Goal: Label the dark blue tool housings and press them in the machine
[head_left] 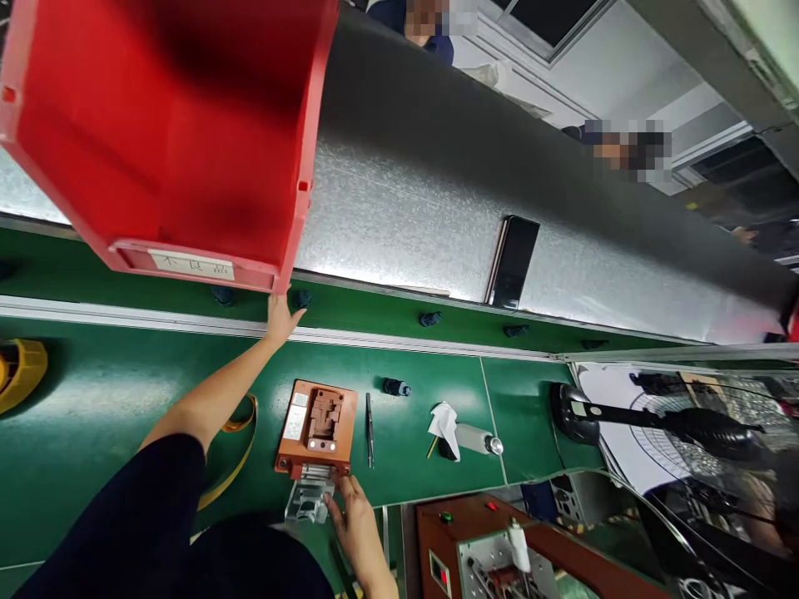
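My left hand [281, 319] is stretched forward to the lower front edge of a red bin [230, 158]. Its thumb sticks out beside a small dark part [303, 299] on the green strip, and the fingertips are partly hidden at the bin. Near my body, my right hand [355, 520] grips the hinged clear plastic cover [305, 502] of a brown fixture [343, 424], thumb against its side. The cover is swung open toward me. A recessed brown block [325, 420] sits on the fixture. Tweezers [370, 431] and another dark part [397, 387] lie right of it.
A phone [515, 262] rests on the metal shelf [399, 216]. Farther right are a bottle [478, 438], white tissue [445, 426] and a black fan [662, 416]. A yellow tape roll [25, 374] is at left, and a brown machine [437, 532] stands below. Other people are across the shelf.
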